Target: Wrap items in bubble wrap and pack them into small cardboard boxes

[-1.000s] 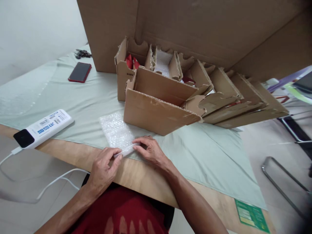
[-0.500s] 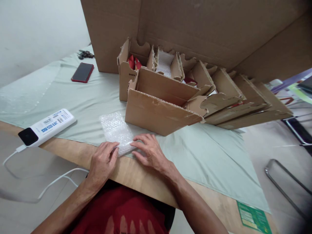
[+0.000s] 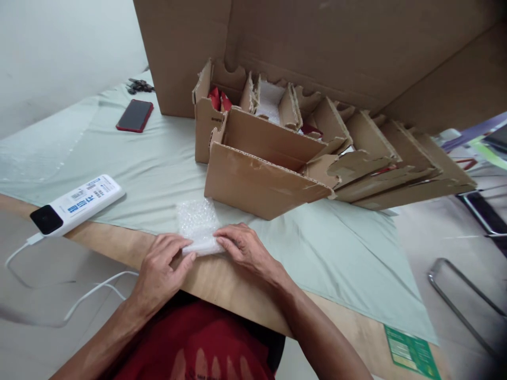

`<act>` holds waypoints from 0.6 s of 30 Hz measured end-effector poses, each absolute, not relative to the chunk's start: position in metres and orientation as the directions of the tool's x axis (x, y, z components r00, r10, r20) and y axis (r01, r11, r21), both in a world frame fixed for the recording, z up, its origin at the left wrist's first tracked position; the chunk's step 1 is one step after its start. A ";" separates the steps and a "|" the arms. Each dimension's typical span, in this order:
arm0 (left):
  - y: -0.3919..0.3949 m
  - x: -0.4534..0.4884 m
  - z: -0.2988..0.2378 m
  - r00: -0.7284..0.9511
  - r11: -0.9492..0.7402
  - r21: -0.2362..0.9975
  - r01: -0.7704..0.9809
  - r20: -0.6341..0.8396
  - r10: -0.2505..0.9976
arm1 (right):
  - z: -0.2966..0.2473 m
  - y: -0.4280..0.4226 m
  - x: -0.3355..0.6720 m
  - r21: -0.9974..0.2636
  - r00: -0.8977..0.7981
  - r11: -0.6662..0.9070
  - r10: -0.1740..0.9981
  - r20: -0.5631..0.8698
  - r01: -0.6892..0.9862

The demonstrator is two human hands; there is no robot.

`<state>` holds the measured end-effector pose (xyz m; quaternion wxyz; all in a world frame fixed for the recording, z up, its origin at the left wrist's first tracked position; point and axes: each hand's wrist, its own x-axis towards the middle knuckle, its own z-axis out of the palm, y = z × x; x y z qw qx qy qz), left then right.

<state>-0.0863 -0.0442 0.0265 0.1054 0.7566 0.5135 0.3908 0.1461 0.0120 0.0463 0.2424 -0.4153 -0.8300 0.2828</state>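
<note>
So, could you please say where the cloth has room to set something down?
Bare cloth shows between the phone and white device, and right of the right forearm, in front of the cardboard dividers. Crowded: around the bubble wrap, by left hand, right hand and dividers.

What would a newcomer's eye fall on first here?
Probably the slanting row of brown cardboard compartments, standing in front of a tall cardboard panel. Next, near the table's front edge, the left hand and right hand grip the near end of some clear bubble wrap. Off to the left lies a white device with a dark end.
</note>
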 end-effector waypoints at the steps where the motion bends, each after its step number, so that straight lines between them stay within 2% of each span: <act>1: -0.043 -0.087 0.026 0.146 -0.425 0.583 0.693 0.464 0.874 | 0.046 0.012 0.147 -0.669 -0.507 0.492 0.840 0.195 0.557; 4: -0.038 -0.086 0.025 0.076 -0.329 0.623 0.709 0.397 0.915 | 0.044 0.013 0.149 -0.591 -0.443 0.544 0.836 0.324 0.595; 6: -0.034 -0.086 0.023 0.052 -0.297 0.615 0.730 0.384 0.922 | 0.043 0.013 0.150 -0.502 -0.475 0.606 0.795 0.377 0.617; 9: -0.030 -0.086 0.020 0.046 -0.289 0.572 0.768 0.400 0.915 | 0.038 0.014 0.148 -0.398 -0.584 0.685 0.728 0.357 0.610; 11: -0.029 -0.086 0.020 0.035 -0.281 0.563 0.777 0.407 0.913 | 0.035 0.014 0.146 -0.382 -0.622 0.696 0.717 0.315 0.609; 13: -0.031 -0.087 0.021 0.048 -0.306 0.568 0.764 0.422 0.905 | 0.034 0.013 0.144 -0.424 -0.615 0.668 0.738 0.277 0.611; 18: -0.038 -0.091 0.027 0.173 -0.445 0.588 0.675 0.460 0.871 | 0.041 0.011 0.147 -0.664 -0.527 0.491 0.833 0.168 0.564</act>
